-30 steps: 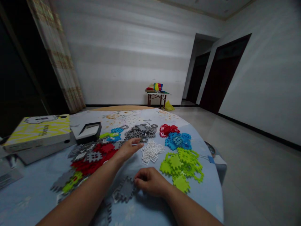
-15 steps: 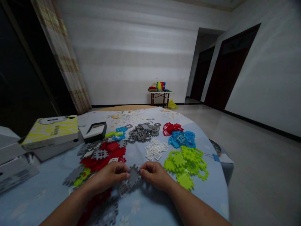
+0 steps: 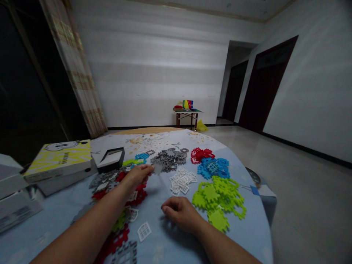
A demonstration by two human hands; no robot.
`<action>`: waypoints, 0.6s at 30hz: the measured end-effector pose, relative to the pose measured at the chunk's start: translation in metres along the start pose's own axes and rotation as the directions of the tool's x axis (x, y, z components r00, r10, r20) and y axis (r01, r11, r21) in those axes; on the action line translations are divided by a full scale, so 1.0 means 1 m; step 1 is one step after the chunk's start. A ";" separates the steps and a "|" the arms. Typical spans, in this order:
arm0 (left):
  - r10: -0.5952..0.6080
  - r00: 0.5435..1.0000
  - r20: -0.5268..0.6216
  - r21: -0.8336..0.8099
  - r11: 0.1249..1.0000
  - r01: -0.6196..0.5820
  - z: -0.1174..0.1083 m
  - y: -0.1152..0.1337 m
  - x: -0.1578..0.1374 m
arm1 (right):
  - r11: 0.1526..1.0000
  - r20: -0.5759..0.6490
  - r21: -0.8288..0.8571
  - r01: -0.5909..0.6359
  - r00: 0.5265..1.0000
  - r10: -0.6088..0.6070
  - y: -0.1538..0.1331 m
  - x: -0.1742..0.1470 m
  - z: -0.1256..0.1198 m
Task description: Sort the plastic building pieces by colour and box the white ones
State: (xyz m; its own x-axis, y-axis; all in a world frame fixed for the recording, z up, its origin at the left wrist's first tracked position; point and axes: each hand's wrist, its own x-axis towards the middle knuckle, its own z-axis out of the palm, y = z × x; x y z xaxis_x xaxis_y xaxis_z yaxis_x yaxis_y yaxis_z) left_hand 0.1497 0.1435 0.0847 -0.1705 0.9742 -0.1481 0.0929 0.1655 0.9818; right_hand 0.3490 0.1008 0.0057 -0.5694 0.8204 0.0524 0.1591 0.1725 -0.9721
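My left hand point(image 3: 141, 172) reaches forward with its fingers closed on a grey building piece point(image 3: 157, 168), blurred, just short of the grey pile point(image 3: 170, 158). My right hand point(image 3: 180, 212) rests low over the cloth, fingers curled in and nothing visible in them. To its left a white window piece point(image 3: 144, 231) lies flat on the tablecloth. Beyond it is a pile of white window pieces point(image 3: 183, 180). Lime green gear-edged pieces point(image 3: 220, 196) are heaped to its right. Under and beside my left forearm lies a mixed heap, with red pieces point(image 3: 140, 196) showing.
Blue pieces point(image 3: 213, 167) and red pieces point(image 3: 202, 154) lie at the right back of the table. On the left stand a yellow and white box point(image 3: 62, 157), a black open box point(image 3: 111, 159) and a white carton point(image 3: 16, 201). A stool point(image 3: 266, 198) is beside the table's right edge.
My left hand has carried the grey piece forward, away from my right hand, towards the grey pile. My right hand has let go of it and stayed near the same place.
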 end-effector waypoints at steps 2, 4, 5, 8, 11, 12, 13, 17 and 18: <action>0.028 1.000 -0.009 -0.072 0.997 -0.029 0.008 0.015 0.015 | 1.000 -0.002 -0.017 0.002 1.000 -0.002 0.002 0.000 0.000; 0.048 0.999 -0.013 -0.107 0.993 -0.050 0.014 0.028 0.028 | 1.000 0.000 -0.023 -0.006 1.000 0.006 0.005 0.001 -0.001; 0.056 0.998 -0.021 -0.115 0.992 -0.058 0.015 0.033 0.032 | 1.000 0.003 -0.022 -0.012 1.000 0.012 0.007 0.002 -0.001; 0.072 0.996 -0.059 -0.107 0.991 -0.078 0.012 0.034 0.037 | 0.999 0.002 -0.036 -0.003 1.000 0.004 0.010 0.002 -0.002; 0.076 0.989 -0.126 -0.058 0.995 -0.084 0.000 0.018 0.031 | 0.998 0.014 -0.055 0.014 1.000 -0.013 0.009 0.001 -0.002; 0.078 0.986 -0.149 -0.036 0.996 -0.084 -0.006 0.011 0.027 | 0.998 0.022 -0.057 0.010 1.000 -0.009 0.008 0.001 -0.002; 0.083 0.982 -0.169 -0.014 0.996 -0.087 -0.013 0.005 0.021 | 0.998 0.030 -0.060 0.005 1.000 -0.003 0.007 0.000 -0.002; 0.137 0.955 -0.262 0.077 0.990 -0.121 -0.050 -0.017 -0.009 | 0.992 0.041 -0.125 0.019 0.999 -0.014 0.005 -0.001 -0.001; 0.158 0.940 -0.302 0.114 0.985 -0.129 -0.061 -0.021 -0.018 | 0.987 0.045 -0.159 0.031 0.999 -0.024 0.005 -0.001 0.000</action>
State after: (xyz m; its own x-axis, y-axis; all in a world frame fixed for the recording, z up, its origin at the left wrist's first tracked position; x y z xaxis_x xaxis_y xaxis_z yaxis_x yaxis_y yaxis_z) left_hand 0.0913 0.1137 0.0742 -0.4422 0.8954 0.0517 0.2252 0.0550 0.9728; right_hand 0.3509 0.1007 0.0004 -0.6090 0.7905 0.0654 0.2674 0.2823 -0.9213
